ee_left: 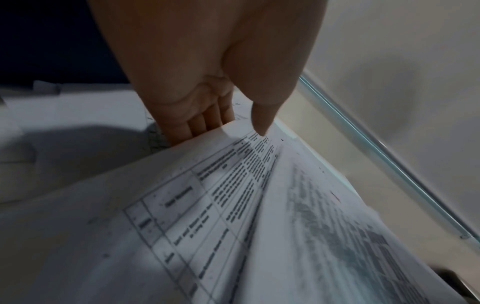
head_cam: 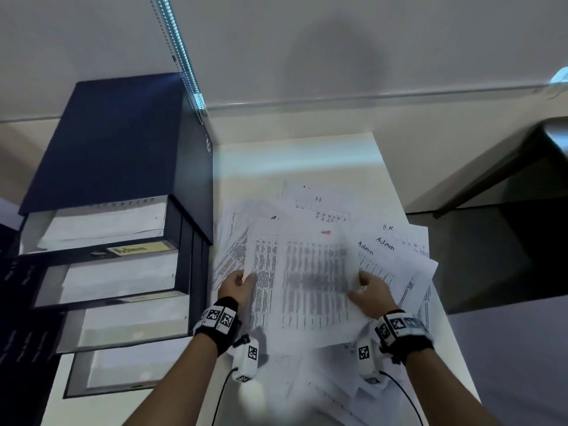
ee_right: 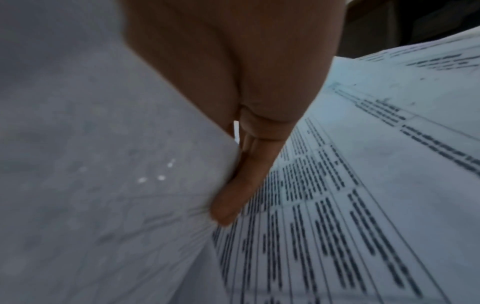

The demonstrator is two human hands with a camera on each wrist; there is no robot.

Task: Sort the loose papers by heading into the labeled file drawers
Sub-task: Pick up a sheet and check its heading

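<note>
Head view: both hands lift one printed sheet [head_cam: 302, 278] just above a white table [head_cam: 307, 155]. Left hand [head_cam: 236, 287] pinches the sheet's left edge, thumb on top and fingers [ee_left: 202, 123] underneath. Right hand [head_cam: 370, 295] grasps the right edge the same way. Beneath and beyond lies a loose pile of papers [head_cam: 390, 241], some headed "Admin" or "H.R." At left stands a dark file cabinet [head_cam: 123, 139], its drawers [head_cam: 120, 278] pulled out holding paper; one label reads "Admin".
</note>
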